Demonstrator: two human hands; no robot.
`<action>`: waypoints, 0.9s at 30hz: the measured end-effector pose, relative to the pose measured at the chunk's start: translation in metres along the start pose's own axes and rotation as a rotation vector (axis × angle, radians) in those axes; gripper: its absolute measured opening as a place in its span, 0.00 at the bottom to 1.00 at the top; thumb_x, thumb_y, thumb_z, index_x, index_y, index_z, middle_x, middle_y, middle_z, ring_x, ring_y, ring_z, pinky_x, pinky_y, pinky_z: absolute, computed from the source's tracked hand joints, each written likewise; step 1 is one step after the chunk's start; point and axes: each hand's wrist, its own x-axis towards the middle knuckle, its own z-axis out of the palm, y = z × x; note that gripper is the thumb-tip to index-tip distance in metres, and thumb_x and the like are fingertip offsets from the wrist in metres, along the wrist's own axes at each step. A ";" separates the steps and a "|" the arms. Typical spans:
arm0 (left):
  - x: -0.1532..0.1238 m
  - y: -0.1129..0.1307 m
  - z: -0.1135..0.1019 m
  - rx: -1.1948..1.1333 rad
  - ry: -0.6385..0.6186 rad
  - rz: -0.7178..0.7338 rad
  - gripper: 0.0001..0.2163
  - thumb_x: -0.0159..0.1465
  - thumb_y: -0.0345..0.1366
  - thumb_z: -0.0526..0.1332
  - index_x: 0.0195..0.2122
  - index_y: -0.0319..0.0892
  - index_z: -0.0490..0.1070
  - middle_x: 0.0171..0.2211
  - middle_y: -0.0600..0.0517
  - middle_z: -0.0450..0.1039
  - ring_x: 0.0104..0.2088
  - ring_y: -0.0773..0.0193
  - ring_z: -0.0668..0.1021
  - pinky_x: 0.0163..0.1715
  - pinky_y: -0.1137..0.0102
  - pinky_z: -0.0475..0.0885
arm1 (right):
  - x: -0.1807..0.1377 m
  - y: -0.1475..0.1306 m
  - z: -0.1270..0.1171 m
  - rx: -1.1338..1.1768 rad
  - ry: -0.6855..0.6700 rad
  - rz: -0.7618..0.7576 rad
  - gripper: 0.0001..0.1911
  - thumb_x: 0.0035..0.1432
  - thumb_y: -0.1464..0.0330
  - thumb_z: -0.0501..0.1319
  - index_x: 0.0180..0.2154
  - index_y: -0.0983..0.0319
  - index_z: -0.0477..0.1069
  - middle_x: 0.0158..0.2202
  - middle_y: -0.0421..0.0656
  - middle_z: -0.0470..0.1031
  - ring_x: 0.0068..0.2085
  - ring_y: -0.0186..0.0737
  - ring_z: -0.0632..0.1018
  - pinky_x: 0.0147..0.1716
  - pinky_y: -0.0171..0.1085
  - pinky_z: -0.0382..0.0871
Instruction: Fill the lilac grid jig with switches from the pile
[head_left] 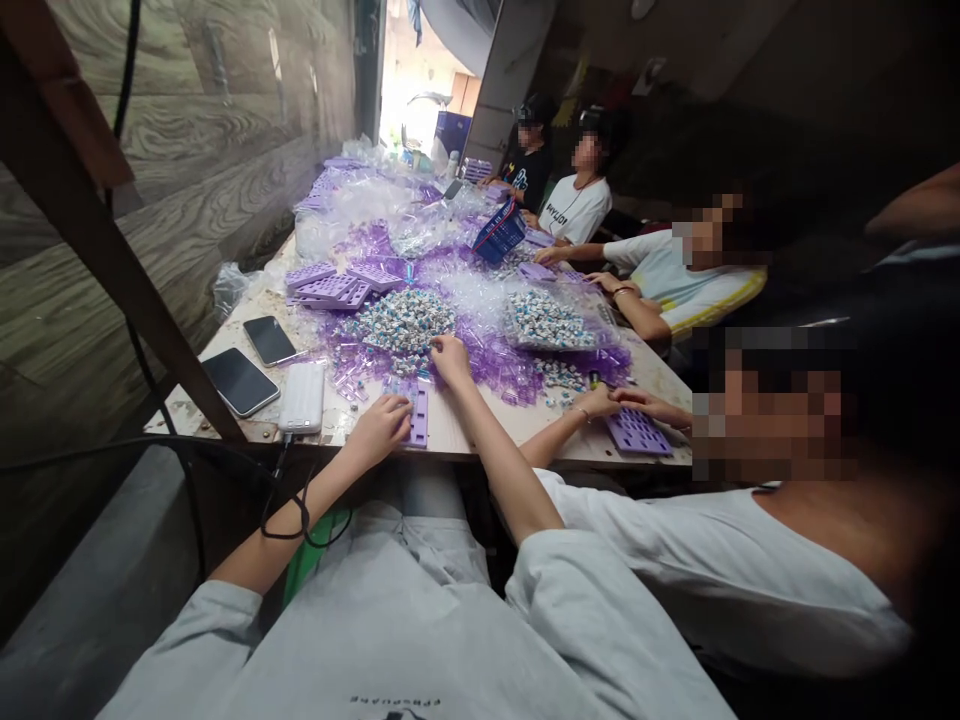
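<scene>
My left hand (pixel 384 428) lies over the left side of a small purple tray with square holes (pixel 421 415) at the table's front edge. Its fingers are curled onto the tray, and part of the tray is hidden beneath them. My right hand (pixel 451 360) is at the near edge of a heap of small white-and-blue pieces (pixel 405 318). The fingers there are bent together at the tips; whatever is between them is too small to make out. Clear purple plastic pieces (pixel 487 365) lie scattered around the heap.
Left of my hands are a white power bank (pixel 302 398) with a cable and two phones (pixel 241 382). Purple trays (pixel 330 287) are stacked beyond them. A bagged heap of pieces (pixel 546 320) and a blue basket (pixel 499 232) stand farther right. Close on my right, a co-worker's hands hold another purple tray (pixel 637 432).
</scene>
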 end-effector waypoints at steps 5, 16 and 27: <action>-0.006 -0.001 0.006 -0.025 0.046 -0.021 0.14 0.70 0.31 0.51 0.53 0.41 0.71 0.51 0.45 0.73 0.54 0.55 0.73 0.60 0.53 0.68 | 0.011 0.000 -0.005 -0.050 -0.052 -0.043 0.12 0.51 0.80 0.60 0.34 0.65 0.80 0.41 0.51 0.80 0.42 0.47 0.80 0.48 0.42 0.71; -0.008 -0.004 0.009 -0.261 0.224 -0.272 0.17 0.69 0.30 0.51 0.56 0.42 0.69 0.53 0.44 0.71 0.56 0.57 0.74 0.60 0.58 0.69 | -0.112 -0.013 -0.013 0.669 0.090 -0.001 0.10 0.51 0.65 0.66 0.37 0.62 0.76 0.35 0.43 0.80 0.36 0.40 0.80 0.39 0.38 0.76; -0.007 0.000 0.009 -0.225 0.208 -0.269 0.16 0.69 0.31 0.52 0.56 0.42 0.69 0.53 0.44 0.71 0.56 0.57 0.73 0.59 0.58 0.69 | -0.167 -0.005 0.000 0.425 -0.007 -0.138 0.06 0.56 0.67 0.68 0.37 0.56 0.82 0.37 0.44 0.77 0.43 0.45 0.74 0.47 0.44 0.68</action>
